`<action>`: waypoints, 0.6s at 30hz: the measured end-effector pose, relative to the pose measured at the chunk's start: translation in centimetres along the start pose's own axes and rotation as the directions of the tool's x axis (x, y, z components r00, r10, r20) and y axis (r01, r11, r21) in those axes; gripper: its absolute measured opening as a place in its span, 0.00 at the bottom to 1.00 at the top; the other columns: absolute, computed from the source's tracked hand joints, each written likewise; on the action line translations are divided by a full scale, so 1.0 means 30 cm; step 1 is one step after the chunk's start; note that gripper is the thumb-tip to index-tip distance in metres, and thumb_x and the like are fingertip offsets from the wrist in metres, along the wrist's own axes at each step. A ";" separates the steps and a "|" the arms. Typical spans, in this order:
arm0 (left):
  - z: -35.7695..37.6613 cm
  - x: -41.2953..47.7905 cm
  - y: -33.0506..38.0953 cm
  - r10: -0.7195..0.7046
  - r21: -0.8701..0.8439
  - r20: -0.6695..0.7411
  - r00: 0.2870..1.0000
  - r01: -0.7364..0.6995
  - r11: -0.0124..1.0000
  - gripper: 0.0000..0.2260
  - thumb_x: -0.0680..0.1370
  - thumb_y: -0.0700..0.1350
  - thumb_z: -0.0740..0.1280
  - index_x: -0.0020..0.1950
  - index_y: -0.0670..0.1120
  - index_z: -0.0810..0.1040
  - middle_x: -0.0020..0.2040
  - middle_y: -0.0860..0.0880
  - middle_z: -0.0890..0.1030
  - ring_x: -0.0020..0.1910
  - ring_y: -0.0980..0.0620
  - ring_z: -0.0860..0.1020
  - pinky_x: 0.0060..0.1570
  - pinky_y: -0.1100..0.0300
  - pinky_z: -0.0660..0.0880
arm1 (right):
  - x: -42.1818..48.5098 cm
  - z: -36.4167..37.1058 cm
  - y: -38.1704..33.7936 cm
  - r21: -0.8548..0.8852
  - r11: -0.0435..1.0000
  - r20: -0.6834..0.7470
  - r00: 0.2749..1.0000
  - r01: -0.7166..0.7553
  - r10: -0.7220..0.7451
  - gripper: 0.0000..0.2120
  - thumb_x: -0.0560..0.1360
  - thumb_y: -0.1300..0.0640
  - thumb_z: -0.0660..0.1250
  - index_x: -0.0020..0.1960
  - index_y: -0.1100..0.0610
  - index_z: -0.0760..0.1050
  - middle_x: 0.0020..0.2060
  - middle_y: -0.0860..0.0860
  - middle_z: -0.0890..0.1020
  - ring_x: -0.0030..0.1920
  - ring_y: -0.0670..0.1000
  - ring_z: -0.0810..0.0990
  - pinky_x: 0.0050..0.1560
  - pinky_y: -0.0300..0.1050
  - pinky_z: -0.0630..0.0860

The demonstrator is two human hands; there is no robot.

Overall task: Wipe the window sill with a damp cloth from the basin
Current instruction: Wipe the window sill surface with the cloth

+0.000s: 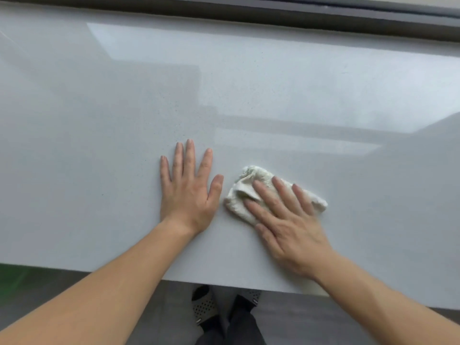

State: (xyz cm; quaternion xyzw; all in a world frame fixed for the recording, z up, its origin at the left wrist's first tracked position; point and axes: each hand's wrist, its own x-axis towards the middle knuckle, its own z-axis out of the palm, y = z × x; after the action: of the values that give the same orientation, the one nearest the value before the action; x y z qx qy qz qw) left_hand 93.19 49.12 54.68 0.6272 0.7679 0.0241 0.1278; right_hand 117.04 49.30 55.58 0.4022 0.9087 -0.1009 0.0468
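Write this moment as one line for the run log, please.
step: wipe sill | right hand: fingers straight, pressing cloth on sill | left hand: flat on sill, beside cloth | cloth: bunched, white

Dark window frame along top edge. Grey floor at bottom. Perforated slippers on it (dark trousers above). Green blur far left, unidentifiable.

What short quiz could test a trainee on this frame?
1. True or false: the left hand grips the cloth.
2. The right hand: A) presses flat on the cloth, B) hangs at the person's side, C) holds the cloth up in the air.
3. Fill in: on the window sill, the cloth lies to the ___ of the left hand.
Key: 1 false; 2 A; 3 right.
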 end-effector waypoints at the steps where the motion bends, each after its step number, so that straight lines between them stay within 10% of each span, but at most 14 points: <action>1: -0.002 -0.001 -0.003 0.001 -0.004 0.007 1.000 -0.001 1.000 0.31 0.80 0.63 0.38 0.81 0.53 0.49 0.82 0.44 0.42 0.79 0.47 0.36 0.75 0.41 0.36 | 0.009 -0.002 0.046 -0.015 0.999 0.009 0.999 -0.045 0.045 0.26 0.83 0.41 0.43 0.80 0.41 0.55 0.81 0.46 0.52 0.81 0.54 0.45 0.78 0.62 0.47; 6: -0.010 -0.013 -0.018 0.055 -0.114 0.013 0.998 -0.053 0.992 0.30 0.79 0.63 0.39 0.80 0.56 0.53 0.82 0.46 0.43 0.79 0.49 0.36 0.75 0.42 0.33 | 0.104 -0.018 0.061 0.109 0.842 -0.036 0.844 -0.528 0.535 0.27 0.82 0.42 0.43 0.81 0.40 0.50 0.82 0.43 0.44 0.80 0.52 0.38 0.78 0.57 0.36; 14: -0.008 -0.056 -0.094 0.209 0.061 0.061 0.976 -0.213 0.975 0.31 0.78 0.62 0.41 0.81 0.55 0.47 0.82 0.45 0.42 0.80 0.47 0.38 0.75 0.43 0.34 | -0.178 0.058 -0.204 -0.036 0.997 0.020 0.997 -0.068 0.069 0.26 0.83 0.42 0.48 0.80 0.43 0.56 0.81 0.47 0.52 0.81 0.56 0.45 0.78 0.63 0.49; 18: -0.003 -0.060 -0.096 0.198 0.062 0.042 0.979 -0.200 0.978 0.29 0.81 0.61 0.46 0.81 0.56 0.47 0.82 0.46 0.42 0.80 0.48 0.38 0.76 0.43 0.35 | -0.090 0.038 -0.123 0.082 0.899 -0.026 0.900 -0.431 0.434 0.27 0.82 0.40 0.42 0.80 0.39 0.51 0.82 0.44 0.46 0.81 0.52 0.39 0.78 0.57 0.38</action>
State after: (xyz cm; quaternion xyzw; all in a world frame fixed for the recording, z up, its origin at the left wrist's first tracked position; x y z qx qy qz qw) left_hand 90.75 46.77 54.49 0.7051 0.6993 0.0002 0.1176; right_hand 116.14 44.68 55.46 0.5977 0.7931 -0.1127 0.0332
